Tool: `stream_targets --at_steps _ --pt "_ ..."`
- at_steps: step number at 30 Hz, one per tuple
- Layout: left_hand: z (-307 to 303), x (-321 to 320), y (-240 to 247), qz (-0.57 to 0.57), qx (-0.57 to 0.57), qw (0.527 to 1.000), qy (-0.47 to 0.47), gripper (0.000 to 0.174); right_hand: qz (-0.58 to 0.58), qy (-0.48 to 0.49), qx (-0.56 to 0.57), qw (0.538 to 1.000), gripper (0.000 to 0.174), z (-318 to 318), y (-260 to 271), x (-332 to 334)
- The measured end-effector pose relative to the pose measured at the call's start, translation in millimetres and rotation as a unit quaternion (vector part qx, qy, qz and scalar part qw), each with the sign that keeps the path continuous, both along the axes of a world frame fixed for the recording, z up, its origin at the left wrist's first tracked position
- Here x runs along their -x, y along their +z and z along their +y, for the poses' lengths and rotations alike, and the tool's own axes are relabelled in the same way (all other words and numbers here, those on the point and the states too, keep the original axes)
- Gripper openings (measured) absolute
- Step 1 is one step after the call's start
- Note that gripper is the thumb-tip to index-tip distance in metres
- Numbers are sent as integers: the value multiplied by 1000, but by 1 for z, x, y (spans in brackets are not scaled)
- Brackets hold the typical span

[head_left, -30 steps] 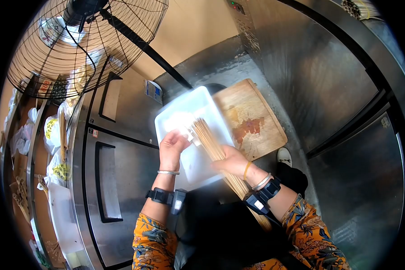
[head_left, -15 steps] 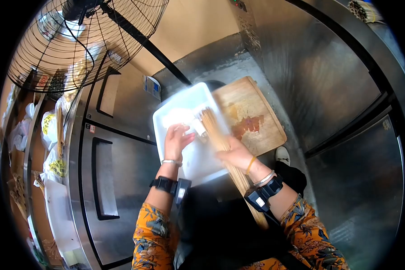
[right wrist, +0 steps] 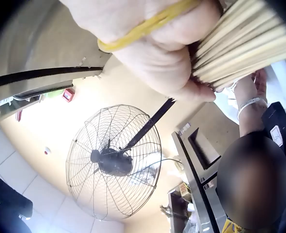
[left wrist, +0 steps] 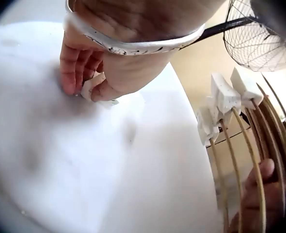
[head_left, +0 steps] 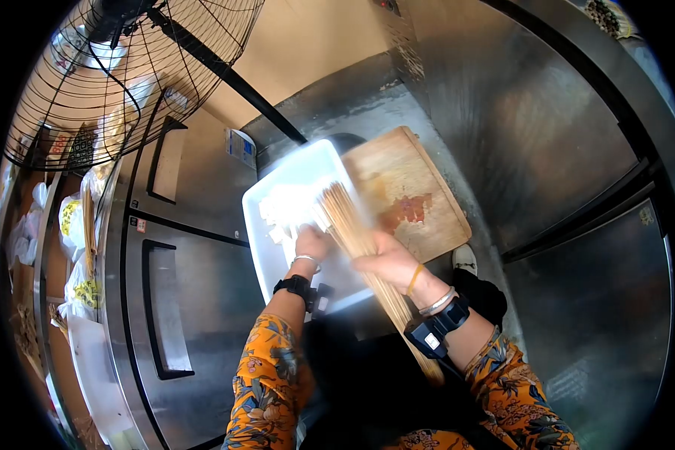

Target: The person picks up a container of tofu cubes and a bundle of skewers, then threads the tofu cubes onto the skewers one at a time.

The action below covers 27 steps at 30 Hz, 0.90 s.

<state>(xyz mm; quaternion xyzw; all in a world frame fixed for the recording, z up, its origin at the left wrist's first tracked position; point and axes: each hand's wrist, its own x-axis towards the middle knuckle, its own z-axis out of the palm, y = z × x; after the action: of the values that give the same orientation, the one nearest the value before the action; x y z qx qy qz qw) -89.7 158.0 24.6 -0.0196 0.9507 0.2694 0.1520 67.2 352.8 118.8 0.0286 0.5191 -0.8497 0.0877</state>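
My left hand (head_left: pixel 311 244) reaches down into a white plastic tub (head_left: pixel 256 251). In the left wrist view its thumb and fingers pinch a small white tofu-like chunk (left wrist: pixel 88 89) close over the tub's bottom. My right hand (head_left: pixel 392 262) grips a thick bundle of bamboo skewers (head_left: pixel 346 225), slanting over the tub's right side. White tofu-like pieces (left wrist: pixel 225 99) sit on the tips of several skewers, seen in the left wrist view. More white pieces (head_left: pixel 277 206) lie in the far part of the tub, washed out by glare.
A stained wooden cutting board (head_left: pixel 427 214) lies right of the tub. Steel cabinets with doors (head_left: pixel 195 292) stand on the left, and a large steel unit (head_left: pixel 547 127) on the right. A caged fan (head_left: pixel 127 90) rises at upper left. Shelves with bags (head_left: pixel 71 225) line the far left.
My left hand was near the skewer tips, drew away with its fingers loosened, then dropped lower into the tub and pinched a white chunk. The right hand keeps holding the bundle.
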Motion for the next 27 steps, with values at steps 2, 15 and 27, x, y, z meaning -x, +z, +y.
stream_targets --at_steps 2,15,27 --pt "-7 -3 2 -70 -135 988 25 50 8 5 9 1000 36 0 5 -2" --pt "-41 -35 120 -168 -710 663 165 30 8 43 -94 995 41 -20 -11 1" --pt "-18 -31 145 -159 -615 756 157 29 17 72 -154 985 41 -23 -19 3"
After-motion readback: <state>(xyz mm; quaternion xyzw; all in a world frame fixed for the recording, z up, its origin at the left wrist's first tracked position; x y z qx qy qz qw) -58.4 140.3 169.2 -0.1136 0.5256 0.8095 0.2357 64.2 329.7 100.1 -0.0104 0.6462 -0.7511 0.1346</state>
